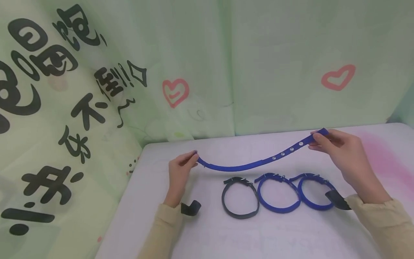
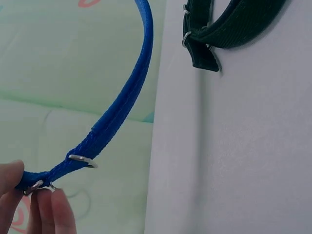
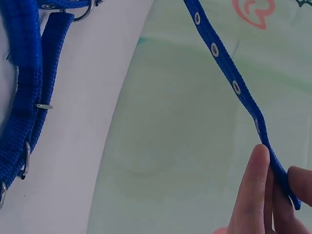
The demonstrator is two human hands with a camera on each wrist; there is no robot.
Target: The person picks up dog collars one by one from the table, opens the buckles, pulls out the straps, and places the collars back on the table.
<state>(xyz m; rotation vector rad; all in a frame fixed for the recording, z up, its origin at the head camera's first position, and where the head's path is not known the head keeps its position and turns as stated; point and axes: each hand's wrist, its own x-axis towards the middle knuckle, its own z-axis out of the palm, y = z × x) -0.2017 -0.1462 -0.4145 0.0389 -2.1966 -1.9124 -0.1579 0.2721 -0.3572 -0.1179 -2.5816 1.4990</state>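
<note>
A blue collar [image 1: 233, 168], unbuckled and sagging in the middle, hangs stretched between both hands above the table. The left hand [image 1: 182, 169] pinches its buckle end; in the left wrist view a metal buckle [image 2: 33, 187] shows by the fingertips and a metal ring [image 2: 83, 160] sits further along the strap. At the other end, past a row of metal eyelets [image 3: 215, 49], the right hand [image 1: 346, 154] pinches the tip between thumb and fingers. Below lie a black collar [image 1: 240, 216] and two blue collars, one in the middle [image 1: 280, 210] and one at right [image 1: 318, 206], fastened into loops.
The three looped collars form a row on the white table [image 1: 213, 237], side by side. A pale green curtain [image 1: 275, 72] with hearts and black lettering hangs behind and to the left. Black wrist devices, left [image 1: 191, 208] and right [image 1: 337, 200], stick out near the sleeves.
</note>
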